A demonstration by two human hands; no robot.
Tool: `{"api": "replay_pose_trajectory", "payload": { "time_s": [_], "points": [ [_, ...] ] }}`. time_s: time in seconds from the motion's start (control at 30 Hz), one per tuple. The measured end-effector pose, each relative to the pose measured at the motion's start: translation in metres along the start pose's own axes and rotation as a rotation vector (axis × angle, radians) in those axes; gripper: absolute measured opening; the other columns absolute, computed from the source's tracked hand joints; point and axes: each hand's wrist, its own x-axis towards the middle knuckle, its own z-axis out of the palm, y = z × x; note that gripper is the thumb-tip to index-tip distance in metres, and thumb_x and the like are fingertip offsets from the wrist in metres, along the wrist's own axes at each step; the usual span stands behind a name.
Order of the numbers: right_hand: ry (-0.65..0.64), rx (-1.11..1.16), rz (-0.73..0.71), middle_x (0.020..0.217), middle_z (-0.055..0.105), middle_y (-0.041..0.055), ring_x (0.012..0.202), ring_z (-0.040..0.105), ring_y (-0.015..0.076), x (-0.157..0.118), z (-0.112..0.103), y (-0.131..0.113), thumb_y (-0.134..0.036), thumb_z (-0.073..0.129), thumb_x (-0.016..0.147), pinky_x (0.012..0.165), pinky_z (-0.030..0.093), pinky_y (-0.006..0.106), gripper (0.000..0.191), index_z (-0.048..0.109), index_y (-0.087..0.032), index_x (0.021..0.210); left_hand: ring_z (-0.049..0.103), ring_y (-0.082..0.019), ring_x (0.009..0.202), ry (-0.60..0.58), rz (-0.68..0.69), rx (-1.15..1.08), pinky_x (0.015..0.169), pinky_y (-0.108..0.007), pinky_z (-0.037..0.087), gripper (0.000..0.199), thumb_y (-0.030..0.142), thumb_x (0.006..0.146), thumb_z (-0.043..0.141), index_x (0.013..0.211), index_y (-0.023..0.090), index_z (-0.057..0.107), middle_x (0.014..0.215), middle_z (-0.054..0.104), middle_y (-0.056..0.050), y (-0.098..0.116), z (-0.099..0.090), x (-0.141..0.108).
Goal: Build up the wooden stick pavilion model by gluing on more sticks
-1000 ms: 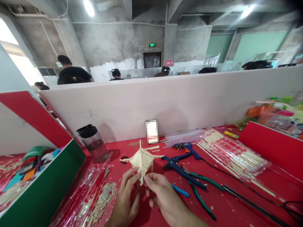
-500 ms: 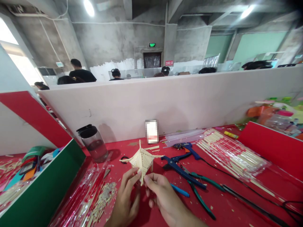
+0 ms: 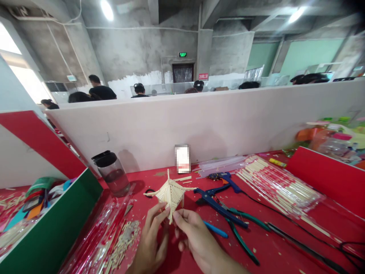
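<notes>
A small model roof (image 3: 171, 195) built of pale wooden sticks, with pointed corners reaching out, stands in front of me on a red tabletop. My left hand (image 3: 152, 236) has its fingers on the roof's near left side. On the near right side, my right hand (image 3: 195, 232) pinches close to the front corner with thumb and index finger. Part of a leg shows under the roof at the right; the fingers hide the rest below. A blue pen-like stick (image 3: 216, 229) lies beside my right hand.
At right lie a blue cutter (image 3: 222, 209), green-handled pliers (image 3: 242, 241), a blue glue gun (image 3: 228, 179) and bagged sticks (image 3: 276, 186). A water bottle (image 3: 112, 173), stick offcuts (image 3: 124, 238) and a green-sided box (image 3: 57, 224) are at left. A white partition (image 3: 159, 129) rises behind.
My hands and the stick roof keep nearly the same place and grip. In the background, a person's head at the left has shifted slightly to the right.
</notes>
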Motion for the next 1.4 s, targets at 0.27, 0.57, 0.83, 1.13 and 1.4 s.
{"api": "replay_pose_trajectory", "payload": {
  "time_s": [0.27,0.57,0.83,1.13,1.4],
  "points": [
    [-0.021,0.021,-0.01,0.059,0.052,-0.0055,0.048,0.043,0.0071,0.0012,-0.0004,0.0031,-0.068,0.085,0.059,0.04,0.034,0.017,0.06,0.062,-0.017,0.08,0.057,-0.025,0.128,-0.02,0.012,0.008,0.101,-0.037,0.055,0.05,0.004,0.092,0.047,0.137,0.025,0.05,0.135,0.055,-0.014,0.0013,-0.0013,0.0009],
    [-0.026,0.057,0.037,0.063,0.053,-0.0052,0.051,0.043,0.007,-0.0027,0.0009,-0.003,-0.061,0.088,0.056,0.04,0.033,0.016,0.057,0.062,-0.017,0.08,0.054,-0.026,0.131,-0.034,-0.003,0.003,0.103,-0.04,0.054,0.051,0.004,0.092,0.046,0.139,0.026,0.048,0.135,0.053,-0.014,-0.0018,0.0003,-0.0018],
    [-0.02,0.073,0.073,0.065,0.054,-0.0052,0.053,0.044,0.0068,-0.0044,0.0019,-0.0027,-0.063,0.088,0.053,0.041,0.033,0.016,0.061,0.061,-0.017,0.081,0.057,-0.025,0.128,-0.01,0.008,0.012,0.101,-0.038,0.056,0.05,0.005,0.092,0.047,0.137,0.025,0.05,0.134,0.055,-0.014,-0.0003,-0.0003,-0.0001],
    [-0.023,0.07,0.044,0.065,0.053,-0.0056,0.052,0.044,0.0066,-0.0009,0.0002,0.0008,-0.067,0.087,0.054,0.04,0.033,0.016,0.063,0.06,-0.017,0.082,0.058,-0.026,0.128,-0.004,0.016,0.016,0.1,-0.039,0.056,0.05,0.005,0.092,0.048,0.138,0.025,0.051,0.132,0.057,-0.014,-0.0004,-0.0002,-0.0004],
    [-0.023,0.071,0.058,0.064,0.053,-0.0054,0.053,0.044,0.0071,-0.0048,0.0022,-0.004,-0.066,0.088,0.051,0.041,0.034,0.016,0.063,0.06,-0.018,0.08,0.056,-0.025,0.129,-0.008,0.026,0.024,0.102,-0.037,0.055,0.049,0.004,0.092,0.047,0.137,0.024,0.05,0.133,0.055,-0.014,-0.0019,0.0005,-0.0013]
  ]
}}
